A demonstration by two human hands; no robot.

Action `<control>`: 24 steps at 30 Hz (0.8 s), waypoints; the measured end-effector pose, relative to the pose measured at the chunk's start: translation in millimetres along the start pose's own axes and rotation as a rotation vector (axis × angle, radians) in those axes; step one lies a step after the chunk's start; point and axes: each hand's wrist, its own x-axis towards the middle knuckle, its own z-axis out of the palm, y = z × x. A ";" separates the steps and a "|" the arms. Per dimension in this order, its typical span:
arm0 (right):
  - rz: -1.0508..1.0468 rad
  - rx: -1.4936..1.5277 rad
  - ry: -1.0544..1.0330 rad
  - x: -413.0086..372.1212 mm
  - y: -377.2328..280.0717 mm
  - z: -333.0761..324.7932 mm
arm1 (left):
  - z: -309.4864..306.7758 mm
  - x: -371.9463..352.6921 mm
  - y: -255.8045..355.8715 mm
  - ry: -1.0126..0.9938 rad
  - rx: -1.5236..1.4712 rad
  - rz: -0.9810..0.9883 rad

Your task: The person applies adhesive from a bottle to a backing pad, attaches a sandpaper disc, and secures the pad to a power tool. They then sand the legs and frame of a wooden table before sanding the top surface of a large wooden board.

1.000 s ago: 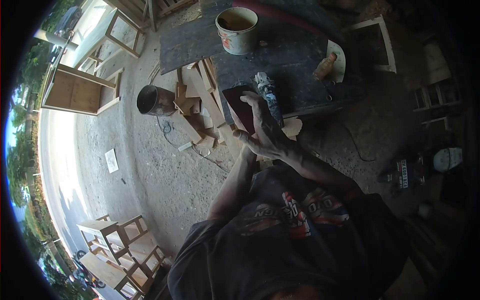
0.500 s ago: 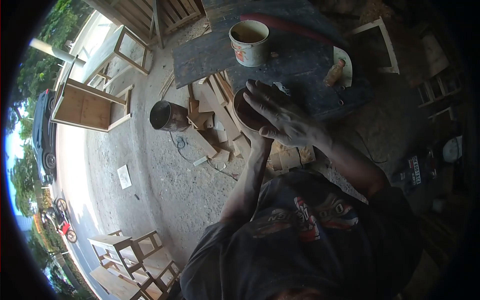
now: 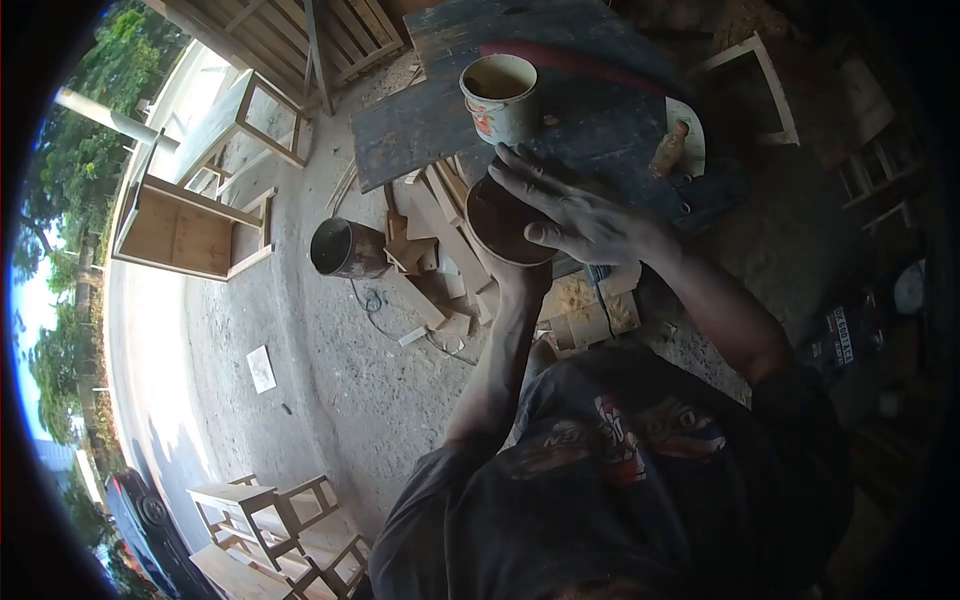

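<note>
Up in front of my chest, my left hand (image 3: pixel 522 278) supports a round brown container (image 3: pixel 487 228) from below, its open mouth turned up toward me. Most of the left fingers are hidden under it. My right hand (image 3: pixel 590 218) lies flat over the container's right rim, fingers stretched out and the thumb apart from them. Just beyond stands a white bucket (image 3: pixel 505 118) with a wire handle and red marks, on the dark worktable (image 3: pixel 590 110). A bottle (image 3: pixel 670 150) lies on a pale sheet at the table's right.
Wood offcuts (image 3: pixel 425 255) are heaped beside the table, near a dark bucket (image 3: pixel 345 248) and a cable (image 3: pixel 372 302) on the floor. Wooden furniture frames (image 3: pixel 195 225) stand at left, more stools (image 3: pixel 265 520) at lower left. A licence plate (image 3: pixel 842 335) shows at right.
My right hand has shifted slightly right and down, uncovering more of the container's mouth. The view has tilted a little. On the road, the motorcycle is gone and a dark car shows lower down.
</note>
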 end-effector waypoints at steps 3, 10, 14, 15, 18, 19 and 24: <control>-0.067 -0.222 0.013 4.1 -21.0 -7.5 | 20.7 -9.6 6.9 -0.003 0.578 0.193; 0.029 0.059 0.053 -11.0 1.4 -14.1 | 39.1 -13.7 10.1 0.025 -0.201 0.071; -0.015 0.032 0.047 -30.2 22.0 -0.2 | 26.1 -5.8 13.6 0.037 -0.497 0.024; 0.091 0.219 0.091 -28.8 33.9 -4.7 | 18.8 -2.0 8.4 -0.133 0.239 0.000; 0.004 0.048 0.032 -23.2 4.8 -15.4 | 41.8 -14.4 20.0 0.008 -0.237 -0.150; -0.128 -0.149 0.007 -25.7 -8.7 -17.1 | 38.5 -17.0 35.7 0.039 -0.624 -0.361; 0.094 0.342 0.069 -32.8 36.3 -21.0 | 61.7 -12.3 15.4 0.039 0.331 0.237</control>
